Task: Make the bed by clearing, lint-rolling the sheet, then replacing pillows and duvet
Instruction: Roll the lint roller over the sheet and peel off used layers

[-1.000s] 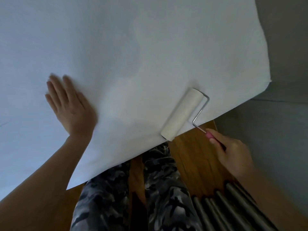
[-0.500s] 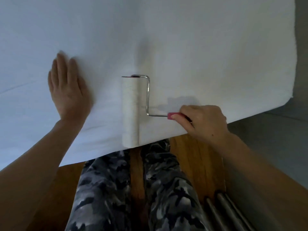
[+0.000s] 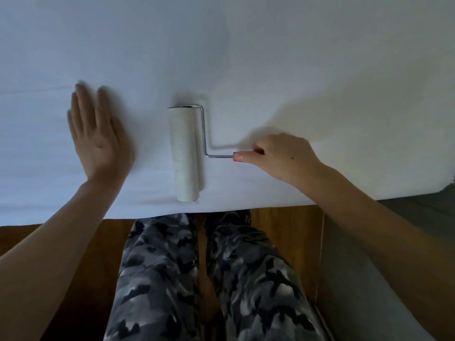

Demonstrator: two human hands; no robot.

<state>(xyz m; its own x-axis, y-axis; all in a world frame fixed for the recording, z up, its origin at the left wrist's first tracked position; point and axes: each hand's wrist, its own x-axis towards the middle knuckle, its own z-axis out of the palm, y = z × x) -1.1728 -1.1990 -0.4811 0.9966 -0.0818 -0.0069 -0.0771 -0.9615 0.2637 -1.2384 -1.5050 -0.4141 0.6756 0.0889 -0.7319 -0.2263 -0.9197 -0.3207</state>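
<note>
Sheet (image 3: 270, 57) fills the upper two thirds of the frame, white and bare; no pillows or duvet in view, so we judge we are in the lint-rolling step, with replacing still to come.

Left of centre: left hand (image 3: 98, 134) lies flat on the sheet, fingers straight and close together, pointing to the top of the frame. It holds nothing. Its outline is blurred, so we cannot say how hard it presses.

Centre: roller (image 3: 184, 156) lies on the sheet, near the lower edge of the bed. Long axis runs top to bottom of the frame, nearly square to that edge. A bent wire arm (image 3: 203, 134) leaves the roller's top end, drops alongside it, then turns right to the handle.

Right of centre: right hand (image 3: 278, 156) grips the pink handle (image 3: 246, 153), fingers curled over it, thumb stretched along it toward the wire. Most of the handle is hidden in the fist.

Key relation: the roller lies to the left of the grip, between the two hands, apart from the left hand. With the axis this way, we judge it will roll sideways across the frame; the left hand lies in its leftward path.

Bottom: camouflage trousers (image 3: 197, 279) and wood floor (image 3: 283, 230) below the bed edge.
</note>
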